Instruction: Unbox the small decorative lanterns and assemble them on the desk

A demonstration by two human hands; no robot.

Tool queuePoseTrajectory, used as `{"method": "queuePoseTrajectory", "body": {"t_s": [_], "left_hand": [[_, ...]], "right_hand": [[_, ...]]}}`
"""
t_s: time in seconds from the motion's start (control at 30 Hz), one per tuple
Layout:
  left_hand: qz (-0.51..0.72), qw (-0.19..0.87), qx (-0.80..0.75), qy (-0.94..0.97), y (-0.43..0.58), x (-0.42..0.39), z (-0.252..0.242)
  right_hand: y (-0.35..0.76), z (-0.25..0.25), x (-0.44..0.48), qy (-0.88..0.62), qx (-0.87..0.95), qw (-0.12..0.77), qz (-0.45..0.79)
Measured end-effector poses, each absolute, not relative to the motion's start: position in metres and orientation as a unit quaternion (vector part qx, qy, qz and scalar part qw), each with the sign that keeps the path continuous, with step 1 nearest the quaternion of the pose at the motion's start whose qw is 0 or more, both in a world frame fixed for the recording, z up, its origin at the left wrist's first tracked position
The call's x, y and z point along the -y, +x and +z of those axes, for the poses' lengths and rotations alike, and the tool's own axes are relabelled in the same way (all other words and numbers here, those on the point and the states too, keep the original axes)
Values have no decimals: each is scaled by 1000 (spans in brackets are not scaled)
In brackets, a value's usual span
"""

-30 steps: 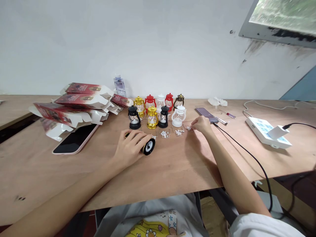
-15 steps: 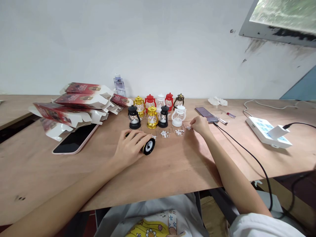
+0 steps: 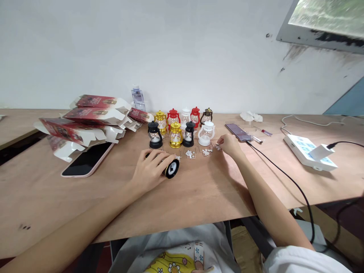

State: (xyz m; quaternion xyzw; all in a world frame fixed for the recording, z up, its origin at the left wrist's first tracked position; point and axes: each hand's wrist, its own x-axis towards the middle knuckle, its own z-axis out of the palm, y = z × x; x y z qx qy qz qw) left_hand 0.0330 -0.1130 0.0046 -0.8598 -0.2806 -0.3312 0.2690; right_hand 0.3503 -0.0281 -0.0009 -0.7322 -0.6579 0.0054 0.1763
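Note:
My left hand (image 3: 151, 170) is wrapped over a small black lantern (image 3: 172, 168) lying on its side on the table. Its round base, with a white disc and a dark mark, faces right; most of its body is hidden under my fingers. My right hand (image 3: 229, 145) is closed in a pinch at the table, and what its fingertips hold is too small to name. Just under them lies a little group of white pieces (image 3: 218, 148). More small white parts (image 3: 190, 153) and thin bent wire pieces (image 3: 207, 151) lie in a row between my hands.
Behind stand several small lanterns, including a gold one (image 3: 176, 135) and a white one (image 3: 206, 134). Red and white boxes (image 3: 82, 121) are piled at left over a phone (image 3: 88, 161). At right are another phone (image 3: 239, 132), a screwdriver (image 3: 265, 132) and a power strip (image 3: 308, 151).
The fingertips of my right hand have shifted slightly over the small white pieces. My left hand and the black lantern stay in place.

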Motion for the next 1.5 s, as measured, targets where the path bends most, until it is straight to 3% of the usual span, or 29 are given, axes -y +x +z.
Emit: {"method": "queuePoseTrajectory", "body": {"t_s": [0.37,0.7,0.9,1.5], "left_hand": [[-329,264,278,-863,32,112,2],[-326,254,267,-871,32,112,3],[-329,262,256,-870,32,112,2],[-324,263,199,-887,34,113,2]], "right_hand": [[354,5,30,-736,646,202,-8],[350,7,31,-697,702,143,27],[351,7,29,-699,694,170,26],[354,1,28,-705,696,136,30]]}}
